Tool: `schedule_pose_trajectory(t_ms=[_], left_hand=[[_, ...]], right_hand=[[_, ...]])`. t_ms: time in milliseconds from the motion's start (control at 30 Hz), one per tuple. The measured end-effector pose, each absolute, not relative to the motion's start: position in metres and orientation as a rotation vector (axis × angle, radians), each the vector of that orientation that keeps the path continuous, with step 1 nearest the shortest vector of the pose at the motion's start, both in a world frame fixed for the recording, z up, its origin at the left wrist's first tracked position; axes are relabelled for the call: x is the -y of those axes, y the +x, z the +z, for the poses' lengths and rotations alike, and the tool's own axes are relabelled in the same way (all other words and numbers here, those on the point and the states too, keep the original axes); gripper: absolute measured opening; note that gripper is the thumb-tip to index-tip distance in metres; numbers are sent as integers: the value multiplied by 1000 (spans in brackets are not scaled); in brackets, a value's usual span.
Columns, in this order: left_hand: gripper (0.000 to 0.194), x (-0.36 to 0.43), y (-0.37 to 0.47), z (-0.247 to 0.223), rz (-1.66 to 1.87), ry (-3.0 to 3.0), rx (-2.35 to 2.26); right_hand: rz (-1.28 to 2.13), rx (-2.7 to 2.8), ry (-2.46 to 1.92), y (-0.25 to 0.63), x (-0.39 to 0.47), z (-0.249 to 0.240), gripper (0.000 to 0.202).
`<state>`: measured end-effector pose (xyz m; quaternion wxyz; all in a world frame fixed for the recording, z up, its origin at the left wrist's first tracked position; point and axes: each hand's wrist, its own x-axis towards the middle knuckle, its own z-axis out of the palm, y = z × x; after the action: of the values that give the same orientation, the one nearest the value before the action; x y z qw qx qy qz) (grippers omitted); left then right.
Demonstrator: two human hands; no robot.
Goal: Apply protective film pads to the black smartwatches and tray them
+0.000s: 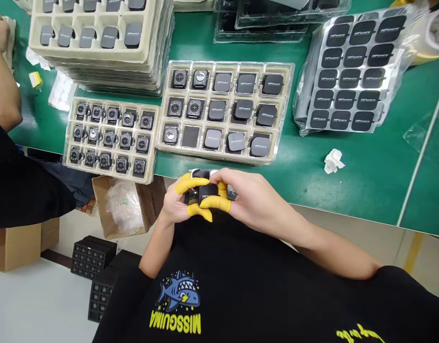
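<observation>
Both of my hands meet in front of my chest at the table's near edge, with yellow finger cots on several fingertips. Between them is a black smartwatch (207, 191) whose square face carries pale lettering, partly covered by fingers. My left hand (174, 204) grips it from the left side. My right hand (253, 193) pinches it from the right, thumb along the lower edge. Just beyond my hands lies a plastic tray (219, 155) of watches, some back up, others showing lettered dark faces; one compartment holds only a dark pad.
A smaller tray (98, 169) of back-up watches lies left, before a tall tray stack (158, 71). Lettered black stickers (344, 100) fill a sheet at right, near crumpled tissue (333, 161) and a tape roll (434, 35). Another person's arm (3, 83) is at far left.
</observation>
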<state>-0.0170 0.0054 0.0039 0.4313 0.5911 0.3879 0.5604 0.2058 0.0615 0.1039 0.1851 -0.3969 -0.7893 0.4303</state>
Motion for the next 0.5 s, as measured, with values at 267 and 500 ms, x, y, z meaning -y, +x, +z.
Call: schedule_pose_trajectory(t_ms=[267,500], left_hand=[[81,2,-22,-5,1367,1462,-1020],[73,3,-30,2,1309,1612,-1132]], right_hand=[[1576,1964,-1170,197,-69,100,13],[1584,2088,-1160,188,-77,102,45]])
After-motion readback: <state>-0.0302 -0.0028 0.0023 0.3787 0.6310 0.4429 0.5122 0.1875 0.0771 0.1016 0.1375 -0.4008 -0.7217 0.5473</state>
